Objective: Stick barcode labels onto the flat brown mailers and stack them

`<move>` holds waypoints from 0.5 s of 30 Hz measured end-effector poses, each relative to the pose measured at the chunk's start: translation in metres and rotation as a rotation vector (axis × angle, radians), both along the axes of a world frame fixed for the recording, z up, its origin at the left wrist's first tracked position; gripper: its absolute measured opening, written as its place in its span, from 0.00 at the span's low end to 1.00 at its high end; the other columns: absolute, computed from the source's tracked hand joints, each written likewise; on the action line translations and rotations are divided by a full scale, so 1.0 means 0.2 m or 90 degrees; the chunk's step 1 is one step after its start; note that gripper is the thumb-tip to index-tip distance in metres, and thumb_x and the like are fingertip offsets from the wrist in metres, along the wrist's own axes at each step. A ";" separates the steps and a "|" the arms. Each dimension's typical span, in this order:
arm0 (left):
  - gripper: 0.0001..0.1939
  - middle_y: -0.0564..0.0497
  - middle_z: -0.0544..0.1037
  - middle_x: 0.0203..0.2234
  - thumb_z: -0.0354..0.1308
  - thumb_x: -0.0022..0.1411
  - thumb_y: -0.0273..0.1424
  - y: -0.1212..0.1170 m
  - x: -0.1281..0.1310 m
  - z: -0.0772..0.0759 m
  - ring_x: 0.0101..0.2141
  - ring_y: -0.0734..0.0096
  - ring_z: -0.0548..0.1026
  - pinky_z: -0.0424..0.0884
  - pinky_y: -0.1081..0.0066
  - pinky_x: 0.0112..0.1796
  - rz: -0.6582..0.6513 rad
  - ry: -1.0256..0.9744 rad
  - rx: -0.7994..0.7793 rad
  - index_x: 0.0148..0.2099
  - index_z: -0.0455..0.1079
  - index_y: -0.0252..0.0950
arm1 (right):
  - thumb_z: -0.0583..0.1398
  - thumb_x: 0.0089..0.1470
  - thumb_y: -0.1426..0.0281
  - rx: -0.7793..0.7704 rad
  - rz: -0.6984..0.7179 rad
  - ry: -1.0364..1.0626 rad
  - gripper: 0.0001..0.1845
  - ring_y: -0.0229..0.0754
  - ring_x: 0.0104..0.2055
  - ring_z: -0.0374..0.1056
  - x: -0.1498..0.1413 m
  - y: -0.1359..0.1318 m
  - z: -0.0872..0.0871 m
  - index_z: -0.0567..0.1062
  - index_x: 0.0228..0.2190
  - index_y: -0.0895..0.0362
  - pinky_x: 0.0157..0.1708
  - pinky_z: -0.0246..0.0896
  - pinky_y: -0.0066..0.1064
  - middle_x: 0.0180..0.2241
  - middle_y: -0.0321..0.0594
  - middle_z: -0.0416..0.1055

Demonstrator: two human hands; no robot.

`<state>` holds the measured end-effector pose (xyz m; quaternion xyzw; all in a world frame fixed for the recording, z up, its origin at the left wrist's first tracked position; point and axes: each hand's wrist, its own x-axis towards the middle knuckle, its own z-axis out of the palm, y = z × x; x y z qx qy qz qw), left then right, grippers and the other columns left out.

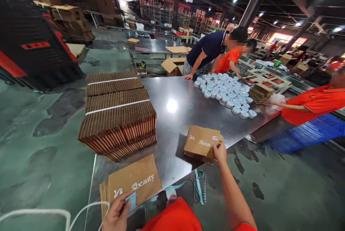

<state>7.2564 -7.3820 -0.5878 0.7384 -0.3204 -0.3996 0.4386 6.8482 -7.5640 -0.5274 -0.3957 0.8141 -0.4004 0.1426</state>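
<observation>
My left hand (118, 212) is closed at the lower left, its thumb and fingers pinching a small light-blue slip (131, 201). It is over a pile of flat brown cardboard boxes (142, 175) printed with "beauty" lettering. Further right, my right hand (220, 150) grips the right edge of a second, smaller pile of flat cardboard boxes (198, 141) on the metal table (172, 126). A small white label (215, 138) sits on the top box there, close to my fingertips.
A strapped bundle of folded cardboard (121, 116) stands on the table's left. Many round light-blue tins (223, 90) cover the far right. Two people lean at the far edge; another person (309, 103) is at the right. Light-blue strips (199, 188) hang by the near edge.
</observation>
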 end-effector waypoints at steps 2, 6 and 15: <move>0.20 0.50 0.83 0.33 0.59 0.42 0.50 -0.02 -0.05 0.03 0.42 0.50 0.79 0.76 0.60 0.41 0.010 0.081 -0.018 0.34 0.76 0.42 | 0.60 0.42 0.62 -0.001 -0.051 0.105 0.28 0.59 0.50 0.65 0.00 -0.02 0.02 0.69 0.45 0.62 0.48 0.58 0.47 0.46 0.60 0.69; 0.15 0.47 0.83 0.35 0.59 0.43 0.39 -0.04 -0.12 0.12 0.42 0.53 0.78 0.73 0.61 0.43 0.047 0.212 -0.061 0.33 0.78 0.38 | 0.57 0.47 0.58 -0.026 0.206 -0.082 0.23 0.50 0.41 0.69 0.44 0.07 -0.10 0.72 0.41 0.61 0.43 0.63 0.41 0.41 0.54 0.72; 0.17 0.44 0.81 0.39 0.61 0.45 0.36 -0.07 -0.12 0.20 0.41 0.59 0.78 0.72 0.61 0.46 0.034 0.226 -0.086 0.39 0.73 0.35 | 0.60 0.51 0.59 0.132 0.721 -0.449 0.14 0.39 0.32 0.68 1.30 0.50 -0.13 0.74 0.35 0.55 0.33 0.64 0.30 0.31 0.38 0.73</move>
